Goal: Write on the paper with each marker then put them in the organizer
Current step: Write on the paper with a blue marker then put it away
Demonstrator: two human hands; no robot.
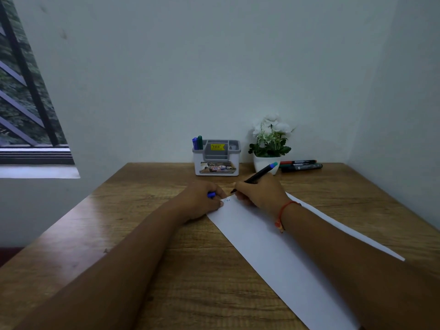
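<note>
Table (190, 270) is boxed in: far edge butted against the back wall, right side closed off by the side wall, window (21, 103) set in the wall at left. Open room is found only along the left and near edges.

Paper (273, 253) is laid diagonally from table centre toward the near right, near end cut off by the frame. Marker (260, 174) is gripped by the right hand (259, 194), fingers clenched round the black barrel, tip set at the paper's far corner beside small scribbles. That corner is touched by the left hand (202, 201), whose fingers are curled round a blue cap (211, 194).

Organizer (216, 160) is stood at the far edge, straight beyond the hands and apart from them. Blue marker (195, 143) and green marker (200, 142) are held upright in its left compartment. Flower pot (266, 163) is placed just right of it, not touching, directly behind the raised marker end. Three loose markers (301, 164) are laid right of the pot.
</note>
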